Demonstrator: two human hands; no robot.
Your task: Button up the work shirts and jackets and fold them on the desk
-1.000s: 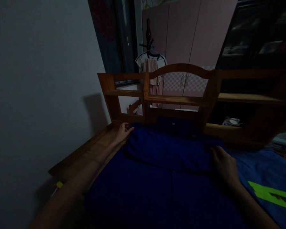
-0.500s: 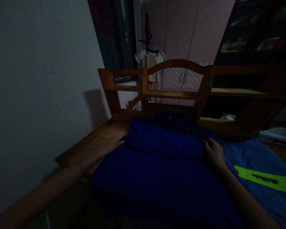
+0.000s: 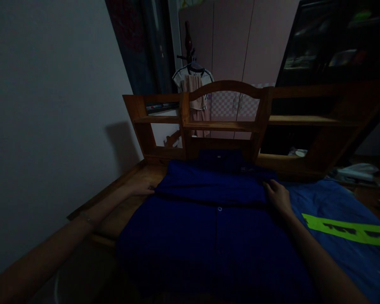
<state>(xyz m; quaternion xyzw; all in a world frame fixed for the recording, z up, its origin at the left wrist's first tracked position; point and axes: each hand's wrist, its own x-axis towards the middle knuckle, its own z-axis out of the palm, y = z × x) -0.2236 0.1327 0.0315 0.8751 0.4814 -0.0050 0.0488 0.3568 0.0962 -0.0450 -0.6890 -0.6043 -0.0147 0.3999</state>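
Observation:
A dark blue collared shirt (image 3: 205, 236) lies spread out, its collar near the headboard and a small round ring or button showing at its middle. A fold of its cloth runs crosswise between my hands. My left hand (image 3: 142, 189) pinches the fold's left end. At the other end, my right hand (image 3: 278, 196) grips the cloth near the shirt's right edge, its fingertips partly hidden in the dark fabric. The lower part of the shirt fades into shadow.
A wooden headboard (image 3: 221, 126) with shelves rises behind the shirt. Blue bedding (image 3: 307, 194) with a bright green strip (image 3: 345, 229) lies on the right. A pale wall (image 3: 50, 105) closes off the left. Clothes (image 3: 194, 88) hang on a stand beyond the headboard.
My left hand has moved left and slightly down, with the shirt's edge in it. The rolled fold has flattened, and a ring or button now shows. The view has shifted slightly.

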